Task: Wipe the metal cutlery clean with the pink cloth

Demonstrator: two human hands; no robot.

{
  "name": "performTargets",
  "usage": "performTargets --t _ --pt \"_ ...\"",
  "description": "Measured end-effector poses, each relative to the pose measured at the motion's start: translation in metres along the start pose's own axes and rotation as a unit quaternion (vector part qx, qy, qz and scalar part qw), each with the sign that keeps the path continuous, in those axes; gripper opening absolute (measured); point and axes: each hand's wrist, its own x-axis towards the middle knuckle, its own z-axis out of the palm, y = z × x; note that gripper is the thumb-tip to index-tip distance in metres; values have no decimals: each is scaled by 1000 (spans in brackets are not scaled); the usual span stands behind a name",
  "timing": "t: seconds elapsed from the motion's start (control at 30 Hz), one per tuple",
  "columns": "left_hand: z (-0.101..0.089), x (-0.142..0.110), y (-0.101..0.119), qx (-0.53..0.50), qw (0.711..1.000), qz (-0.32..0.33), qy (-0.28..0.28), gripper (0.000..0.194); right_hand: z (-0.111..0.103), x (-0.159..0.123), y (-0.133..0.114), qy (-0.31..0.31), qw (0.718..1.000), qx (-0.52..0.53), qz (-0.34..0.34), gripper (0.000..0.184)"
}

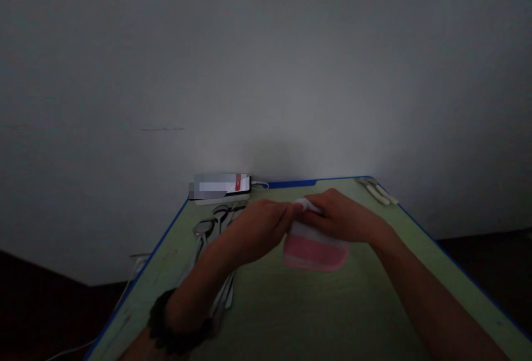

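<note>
Above the middle of the table, a pink-and-white cloth (pixel 316 251) hangs, slightly blurred, with its white upper part bunched between the two hands. My right hand (pixel 338 215) is closed around the bunched part. From the left, my left hand (pixel 264 227) pinches the cloth with its fingertips, close against the right hand. Whether anything is wrapped inside the folds is hidden. Several metal spoons (pixel 203 228) lie beneath and left of my left forearm, their bowls pointing to the wall and their handles partly covered by the arm.
The green table (pixel 299 316) has a blue edge and stands against a grey wall (pixel 291 72). At its back left corner a phone (pixel 240 184) rests on a white base with a white cable (pixel 261 184). White-handled utensils (pixel 380 193) lie at the back right corner.
</note>
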Motion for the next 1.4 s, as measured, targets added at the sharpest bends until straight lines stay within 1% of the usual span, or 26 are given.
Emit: performTargets --t 0.1,0.17,0.2,0.27,0.33,0.43,0.53,0.67,0.73,0.8,0.9,1.0,1.07,1.13,1.23,1.3,1.4 --pt "-5 -3 -4 -15 1000 15 6 48 1 3 2 6 999 45 -30 37" --pt "-8 -4 -10 -2 1000 23 0 46 -2 3 3 -2 997 63 -40 38" --pt "-9 -5 -13 9 1000 25 -3 45 -4 2 4 -12 997 71 -39 38" --pt "-11 -6 -20 31 999 26 -3 42 -8 0 6 -51 994 93 -28 38" --pt "-12 -6 -25 48 999 16 12 40 -11 -2 9 -84 990 114 -17 36" --pt "-16 -9 -28 42 999 -4 32 38 -15 -4 12 -88 989 117 -11 33" --pt "-21 -14 -27 -19 1000 7 0 35 -18 -6 13 -72 993 97 -6 32" --pt "-27 -19 -23 -103 993 26 -54 30 -19 -6 11 -69 993 95 18 35" --pt "-28 -19 -17 -115 990 32 -73 31 -17 -4 8 -62 993 96 13 38" --pt "-26 -19 -9 -102 991 22 -78 30 -14 -2 5 -49 995 90 0 40" --pt "-23 -20 2 -48 997 1 -62 28 -10 1 0 -21 998 62 2 43" --pt "-23 -22 6 -18 998 -3 -52 28 -9 1 -5 10 999 36 10 43" --pt "-24 -22 5 -45 997 -8 -54 30 -9 0 -9 25 999 28 6 42" --pt "-25 -19 2 -99 994 -10 -52 35 -9 0 -12 37 999 21 8 40" --pt "-19 -10 -1 -147 989 -20 -17 42 -8 0 -15 53 998 9 19 37" --pt "-14 -3 -3 -136 990 -29 14 45 -5 1 -15 57 998 20 22 36" --pt "-7 2 -11 -97 995 -23 26 45 -2 3 -9 34 997 72 3 33"
